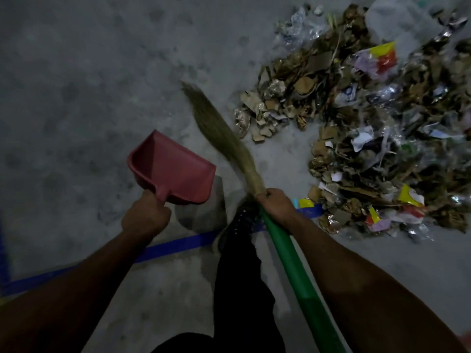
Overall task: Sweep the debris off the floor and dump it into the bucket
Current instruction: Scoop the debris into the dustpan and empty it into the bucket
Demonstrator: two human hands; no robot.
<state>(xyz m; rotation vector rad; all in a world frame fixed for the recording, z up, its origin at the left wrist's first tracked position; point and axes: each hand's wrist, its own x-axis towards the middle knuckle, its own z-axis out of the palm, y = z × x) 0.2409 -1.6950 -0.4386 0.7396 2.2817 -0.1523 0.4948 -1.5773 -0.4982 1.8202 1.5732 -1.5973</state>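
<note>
Head view: my left hand fingers curl round the red dustpan handle; my right hand grips the broom, debris beyond those fingers.

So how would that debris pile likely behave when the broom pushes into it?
The debris pile looks like torn cardboard scraps, thin wrappers and clear film, so it is probably light and should slide easily on the smooth concrete floor. The loose film may flutter or cling instead. The broom's soft bristles would probably flex rather than shove firmly.
</note>
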